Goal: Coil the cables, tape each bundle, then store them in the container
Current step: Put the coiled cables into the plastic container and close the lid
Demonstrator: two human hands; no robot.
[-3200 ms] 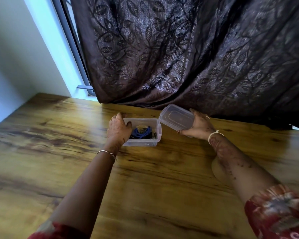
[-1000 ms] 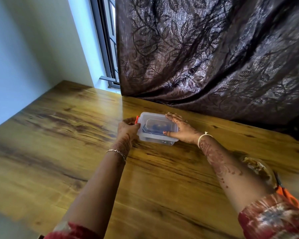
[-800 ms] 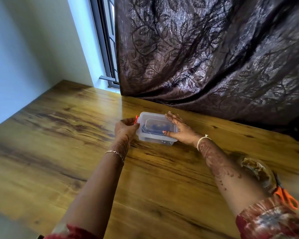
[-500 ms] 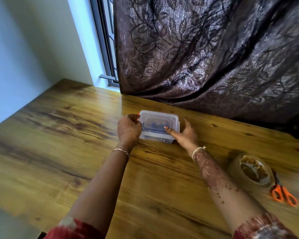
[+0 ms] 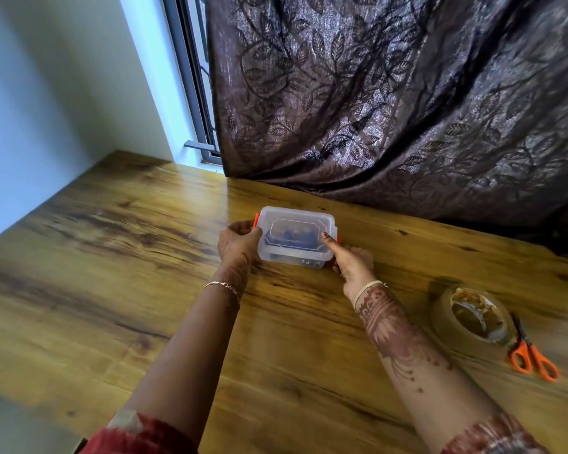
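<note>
A small clear plastic container (image 5: pixel 295 237) with orange side clips stands on the wooden table, its lid on. Blue coiled cable (image 5: pixel 287 236) shows dimly through the lid. My left hand (image 5: pixel 238 242) grips the container's left end, fingers curled at the orange clip. My right hand (image 5: pixel 351 260) holds the right end, thumb lying over the lid's corner and the other fingers wrapped round the side by the right clip.
A roll of brown tape (image 5: pixel 473 314) lies on the table to the right, with orange-handled scissors (image 5: pixel 530 352) just beyond it. A dark patterned curtain (image 5: pixel 391 109) hangs onto the table's far edge behind the container. A wall and window frame are at left.
The lid, open 3.2 s ago, is down on the container. My right hand has slid from the lid top to the right end. The left hand stays at the left clip.
</note>
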